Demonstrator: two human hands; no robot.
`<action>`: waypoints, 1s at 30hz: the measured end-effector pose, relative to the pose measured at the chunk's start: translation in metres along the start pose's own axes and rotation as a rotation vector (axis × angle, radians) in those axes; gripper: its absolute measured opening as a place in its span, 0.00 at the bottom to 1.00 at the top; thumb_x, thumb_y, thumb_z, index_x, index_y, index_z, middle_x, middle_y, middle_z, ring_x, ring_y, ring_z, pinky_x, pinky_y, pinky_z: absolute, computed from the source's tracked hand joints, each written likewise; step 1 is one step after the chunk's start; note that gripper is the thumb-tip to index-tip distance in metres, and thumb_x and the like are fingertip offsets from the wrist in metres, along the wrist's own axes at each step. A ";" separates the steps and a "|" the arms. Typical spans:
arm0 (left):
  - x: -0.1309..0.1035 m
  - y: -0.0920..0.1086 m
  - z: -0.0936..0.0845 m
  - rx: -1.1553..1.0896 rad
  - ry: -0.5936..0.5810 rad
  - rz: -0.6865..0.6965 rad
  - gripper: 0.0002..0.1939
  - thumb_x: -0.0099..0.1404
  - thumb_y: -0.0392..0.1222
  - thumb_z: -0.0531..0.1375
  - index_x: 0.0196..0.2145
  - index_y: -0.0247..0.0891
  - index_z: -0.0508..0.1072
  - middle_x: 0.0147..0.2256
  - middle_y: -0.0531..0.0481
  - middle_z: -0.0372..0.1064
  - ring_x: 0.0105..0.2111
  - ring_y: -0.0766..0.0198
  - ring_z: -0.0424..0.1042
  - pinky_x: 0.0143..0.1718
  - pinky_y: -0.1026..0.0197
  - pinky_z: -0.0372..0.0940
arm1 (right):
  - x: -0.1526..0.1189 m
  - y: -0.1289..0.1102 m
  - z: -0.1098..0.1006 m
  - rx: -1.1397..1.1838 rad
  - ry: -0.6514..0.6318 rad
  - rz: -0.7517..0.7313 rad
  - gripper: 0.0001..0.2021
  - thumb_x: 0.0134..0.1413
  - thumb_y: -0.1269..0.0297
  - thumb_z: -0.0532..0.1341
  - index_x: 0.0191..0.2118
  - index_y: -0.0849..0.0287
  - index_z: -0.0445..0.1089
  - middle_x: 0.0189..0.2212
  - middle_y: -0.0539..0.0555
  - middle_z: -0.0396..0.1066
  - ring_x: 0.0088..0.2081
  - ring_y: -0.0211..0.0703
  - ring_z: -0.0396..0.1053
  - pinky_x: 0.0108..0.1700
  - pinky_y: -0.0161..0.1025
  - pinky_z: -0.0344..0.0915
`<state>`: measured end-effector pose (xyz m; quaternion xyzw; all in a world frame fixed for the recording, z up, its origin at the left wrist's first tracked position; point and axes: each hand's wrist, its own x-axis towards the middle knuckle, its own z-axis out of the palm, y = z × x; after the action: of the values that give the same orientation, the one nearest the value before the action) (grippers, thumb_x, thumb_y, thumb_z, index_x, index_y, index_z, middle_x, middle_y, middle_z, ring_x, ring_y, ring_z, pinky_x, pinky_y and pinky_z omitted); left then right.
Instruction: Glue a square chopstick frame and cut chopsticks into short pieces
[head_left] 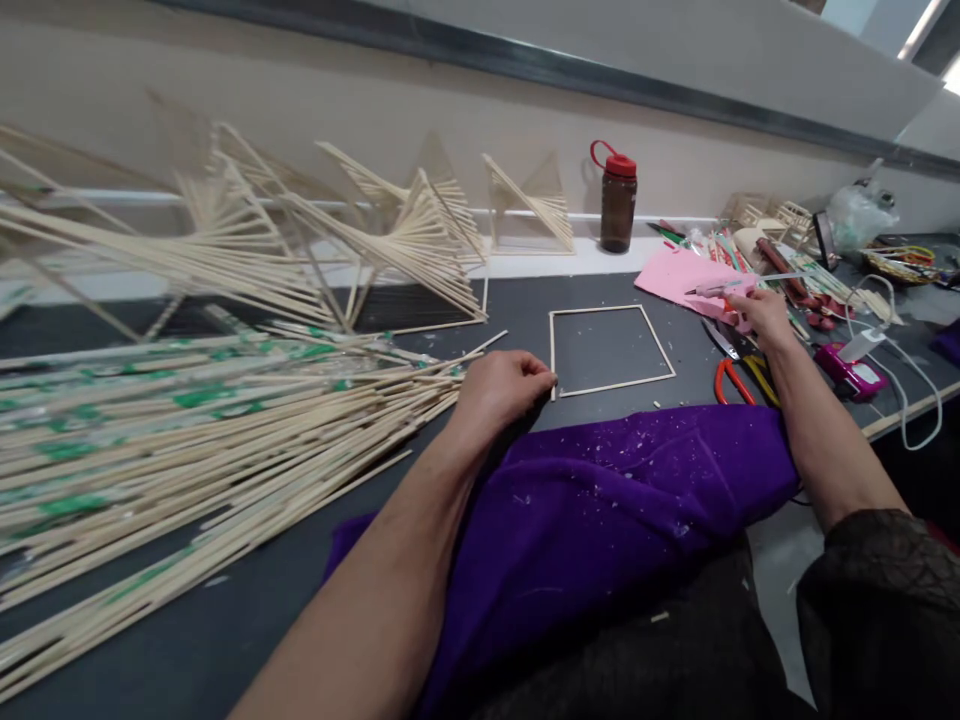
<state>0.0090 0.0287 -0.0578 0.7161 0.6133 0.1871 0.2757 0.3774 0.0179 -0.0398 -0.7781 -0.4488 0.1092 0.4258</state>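
Observation:
A four-sided frame of thin wooden sticks (615,387) lies flat on the dark table, with a small gap at its near left corner. My left hand (506,385) is closed there, thumb and fingertips pinched at the lower end of the left stick. Out to the right, my right hand (766,312) is closed around a pale pink glue gun (721,289); its dark nozzle points left over a pink sheet (664,272). Close by that hand lie scissors with orange handles (733,382) and a yellow-handled tool (763,380), partly hidden by my forearm.
Many loose sticks (247,450) cover the left side. Twisted stick models (405,240) stand along the wall, beside a red-capped bottle (618,205). A purple cloth (622,500) drapes over the near edge. A magenta device with a white cable (855,375) sits right.

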 end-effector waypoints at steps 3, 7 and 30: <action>0.000 0.000 0.000 0.007 -0.008 0.002 0.09 0.52 0.47 0.60 0.26 0.40 0.76 0.19 0.50 0.72 0.20 0.63 0.67 0.23 0.64 0.57 | 0.003 0.000 0.003 -0.201 0.001 -0.005 0.16 0.52 0.51 0.59 0.30 0.60 0.73 0.24 0.60 0.72 0.31 0.52 0.71 0.27 0.42 0.63; -0.002 0.000 0.000 -0.013 -0.008 0.002 0.09 0.52 0.46 0.60 0.26 0.39 0.76 0.19 0.49 0.72 0.20 0.64 0.67 0.23 0.64 0.56 | 0.003 -0.002 0.000 -0.571 0.022 0.019 0.22 0.56 0.50 0.55 0.35 0.67 0.74 0.34 0.68 0.74 0.40 0.55 0.72 0.38 0.45 0.63; -0.006 -0.007 -0.008 -0.038 -0.157 0.048 0.09 0.47 0.40 0.62 0.28 0.36 0.78 0.23 0.50 0.72 0.22 0.66 0.66 0.23 0.65 0.58 | -0.121 -0.078 0.080 -0.540 -0.595 -1.048 0.11 0.62 0.65 0.53 0.38 0.55 0.75 0.35 0.53 0.70 0.34 0.39 0.65 0.29 0.37 0.49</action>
<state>-0.0023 0.0246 -0.0555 0.7377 0.5688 0.1486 0.3319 0.2170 -0.0145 -0.0550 -0.4726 -0.8783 -0.0185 0.0702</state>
